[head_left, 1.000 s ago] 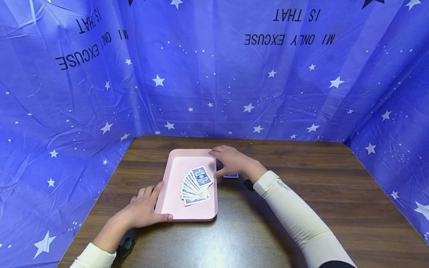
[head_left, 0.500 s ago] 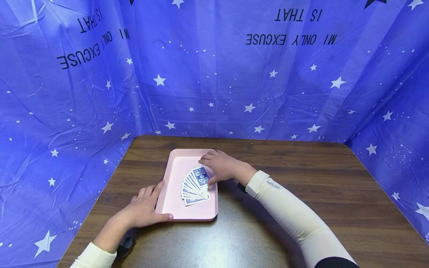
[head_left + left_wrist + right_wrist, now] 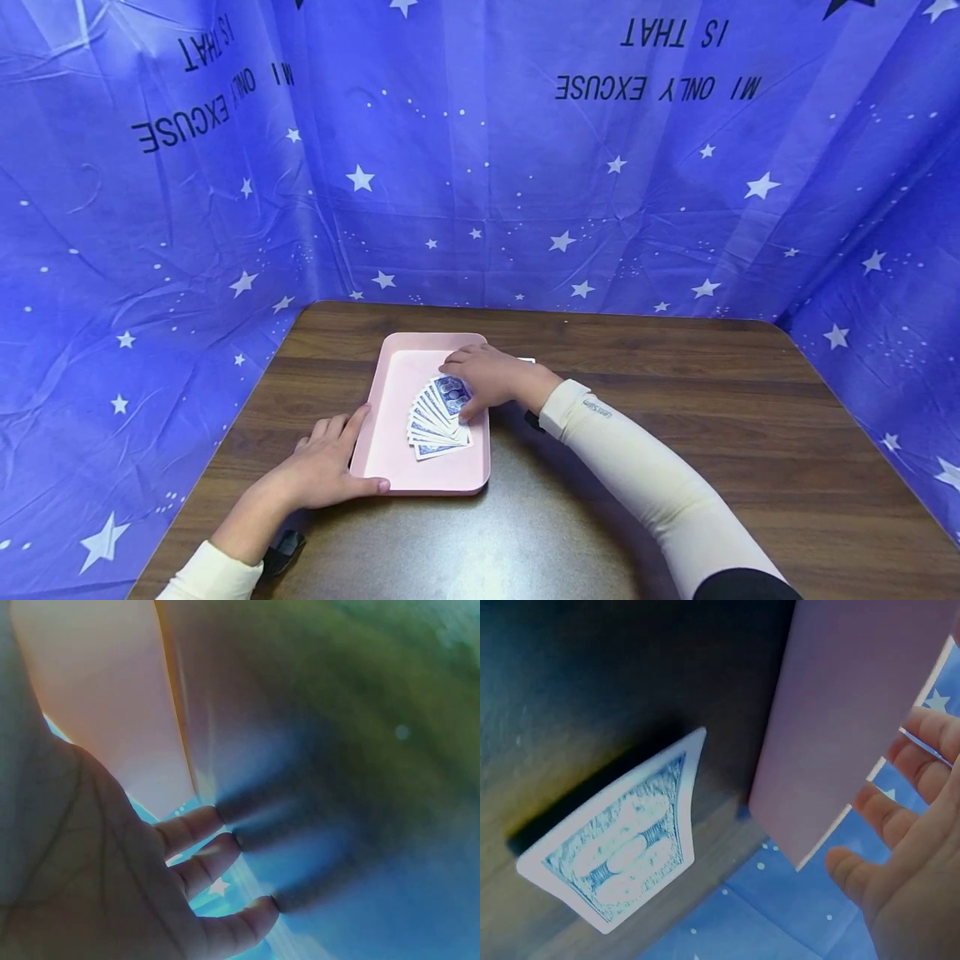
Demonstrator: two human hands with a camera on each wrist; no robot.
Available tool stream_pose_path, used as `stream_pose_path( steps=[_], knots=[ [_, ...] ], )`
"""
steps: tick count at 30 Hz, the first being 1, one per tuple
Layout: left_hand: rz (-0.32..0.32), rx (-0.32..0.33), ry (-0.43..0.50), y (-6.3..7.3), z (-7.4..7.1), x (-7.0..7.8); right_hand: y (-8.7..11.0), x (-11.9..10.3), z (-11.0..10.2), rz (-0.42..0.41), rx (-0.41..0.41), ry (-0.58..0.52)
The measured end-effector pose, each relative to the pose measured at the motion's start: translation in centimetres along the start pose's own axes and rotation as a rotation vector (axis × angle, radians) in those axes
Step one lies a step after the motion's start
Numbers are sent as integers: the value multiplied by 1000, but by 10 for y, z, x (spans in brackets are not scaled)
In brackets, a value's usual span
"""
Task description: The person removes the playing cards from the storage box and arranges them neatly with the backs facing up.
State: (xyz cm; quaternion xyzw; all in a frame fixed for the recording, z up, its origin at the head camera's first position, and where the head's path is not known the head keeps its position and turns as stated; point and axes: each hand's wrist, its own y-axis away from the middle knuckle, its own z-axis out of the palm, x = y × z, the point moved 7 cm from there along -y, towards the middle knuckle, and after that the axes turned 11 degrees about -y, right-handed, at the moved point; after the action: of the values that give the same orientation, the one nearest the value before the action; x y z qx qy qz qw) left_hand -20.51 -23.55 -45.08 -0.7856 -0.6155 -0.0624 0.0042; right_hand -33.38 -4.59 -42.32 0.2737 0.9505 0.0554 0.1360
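A pink tray [image 3: 393, 392] stands on the wooden table with a fan of blue-backed playing cards [image 3: 435, 425] lying face down in it. At its near left corner my left hand [image 3: 318, 471] spreads its fingers along the side, thumb on the near rim. My right hand [image 3: 491, 379] reaches over the tray's right rim and covers part of the fan, fingers loosely extended above the uppermost card and thumb by its lower right. Whether those fingertips touch the card cannot be told. Another playing card [image 3: 622, 855], slightly bent, lies on the table beside the tray; in the head view my right hand mostly hides it.
The brown wooden table [image 3: 712, 417] extends to the right and in front of the tray. A blue curtain [image 3: 480, 167] with stars and printed lettering hangs behind the table and on both sides.
My right hand has moved left from the tray's right rim to over the fanned cards, then slightly closer. My left hand and the tray keep their places.
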Motion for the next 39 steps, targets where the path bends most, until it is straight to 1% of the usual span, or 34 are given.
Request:
stream_pose_path(
  steps=[4, 8, 13, 22, 32, 39],
  knots=[
    [2, 2, 0, 0, -1, 0, -3, 2, 3, -5, -12, -10],
    [7, 7, 2, 1, -2, 1, -5, 4, 6, 8, -15, -3],
    [-3, 5, -1, 0, -1, 0, -8, 5, 7, 9, -18, 2],
    [-12, -4, 4, -1, 2, -1, -11, 7, 13, 44, -60, 1],
    [-1, 14, -2, 1, -2, 1, -10, 7, 13, 44, -48, 4],
    [-4, 7, -2, 1, -1, 1, -11, 7, 12, 33, -31, 2]
  ],
)
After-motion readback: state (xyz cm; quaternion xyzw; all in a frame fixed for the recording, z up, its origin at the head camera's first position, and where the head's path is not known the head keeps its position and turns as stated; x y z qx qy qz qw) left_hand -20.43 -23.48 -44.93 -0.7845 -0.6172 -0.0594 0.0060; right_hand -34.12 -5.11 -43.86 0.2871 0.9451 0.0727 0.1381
